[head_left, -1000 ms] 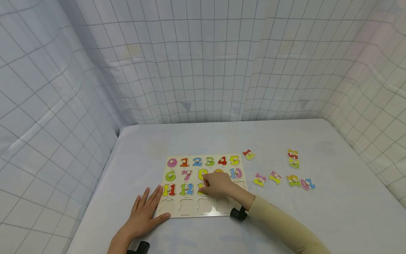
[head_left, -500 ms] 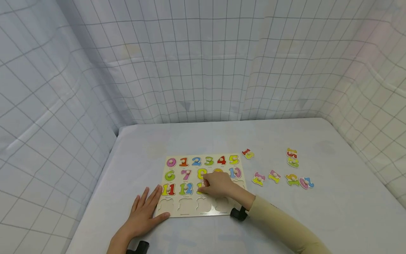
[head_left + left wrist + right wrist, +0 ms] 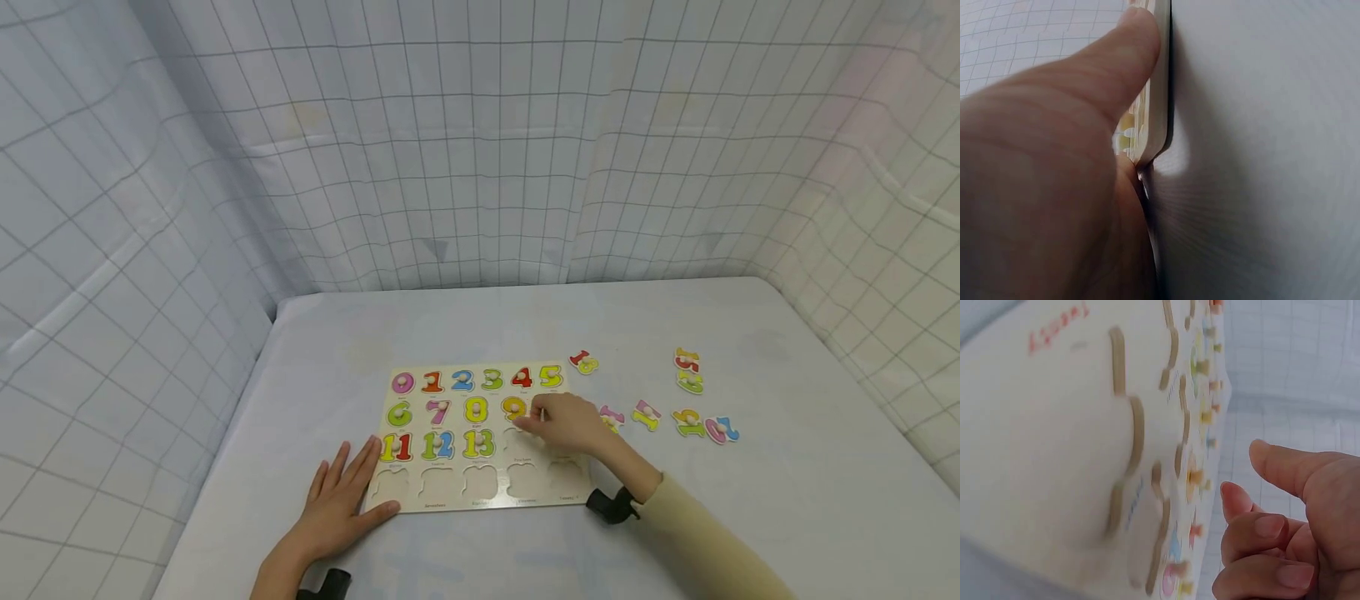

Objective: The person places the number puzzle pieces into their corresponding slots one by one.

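A wooden number puzzle board point(image 3: 491, 503) lies on the table, with knobbed number pieces set in its upper rows. The 13 piece point(image 3: 478, 444) sits in the third row, right of the 12 piece point(image 3: 438, 446). My left hand point(image 3: 337, 506) rests flat with spread fingers at the board's lower left corner. In the left wrist view, its thumb point(image 3: 1129, 50) lies along the board's edge. Over the right part of the board is my right hand point(image 3: 567, 422), near the 9 piece point(image 3: 513, 408). In the right wrist view, its loosely bent fingers point(image 3: 1254, 531) hold nothing, thumb apart.
Several loose number pieces lie right of the board, among them a red-and-yellow piece point(image 3: 583, 362), a pink-and-yellow piece point(image 3: 647, 415) and a pink-and-blue piece point(image 3: 722, 430). Gridded white curtains point(image 3: 450, 167) stand behind and at both sides of the table.
My right hand has let go of the 13 piece and moved right across the board, uncovering the 13 and 9 pieces. The left hand stays in place.
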A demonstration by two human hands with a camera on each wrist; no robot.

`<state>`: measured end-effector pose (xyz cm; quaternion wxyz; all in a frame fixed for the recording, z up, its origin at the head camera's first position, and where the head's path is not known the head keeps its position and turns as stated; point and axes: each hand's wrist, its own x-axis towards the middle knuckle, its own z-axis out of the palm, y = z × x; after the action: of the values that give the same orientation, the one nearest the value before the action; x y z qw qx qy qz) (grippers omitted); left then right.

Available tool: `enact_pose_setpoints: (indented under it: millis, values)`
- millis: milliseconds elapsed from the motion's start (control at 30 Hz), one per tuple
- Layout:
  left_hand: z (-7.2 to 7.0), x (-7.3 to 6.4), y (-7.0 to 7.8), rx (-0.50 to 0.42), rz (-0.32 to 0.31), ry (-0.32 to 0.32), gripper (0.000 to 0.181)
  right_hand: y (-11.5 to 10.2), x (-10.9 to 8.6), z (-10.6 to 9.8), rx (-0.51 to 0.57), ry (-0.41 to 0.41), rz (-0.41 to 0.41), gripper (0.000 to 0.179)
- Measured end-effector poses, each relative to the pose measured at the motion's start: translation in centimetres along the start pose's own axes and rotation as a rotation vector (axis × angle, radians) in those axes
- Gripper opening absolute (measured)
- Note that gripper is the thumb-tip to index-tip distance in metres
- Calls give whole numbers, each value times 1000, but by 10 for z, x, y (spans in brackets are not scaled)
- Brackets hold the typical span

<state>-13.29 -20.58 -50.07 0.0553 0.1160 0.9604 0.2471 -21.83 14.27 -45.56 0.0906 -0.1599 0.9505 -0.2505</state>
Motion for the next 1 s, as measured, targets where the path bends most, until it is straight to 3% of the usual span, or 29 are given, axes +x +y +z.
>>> enact_pose_setpoints:
  millis: [300,567,767,1000]
  values:
    - [5,-3,-3,-28,42,48,92,51,-17,-28,12,36,190,37]
    - [2,-2,-3,-2,33,26,93,74,-38,-41,-80,39,308,44]
    - [-1,-2,1,-9,11,23,94,80,-42,-36,-91,26,332,45]
    - [5,-1,-6,6,20,31,94,79,-40,-29,-110,87,302,44]
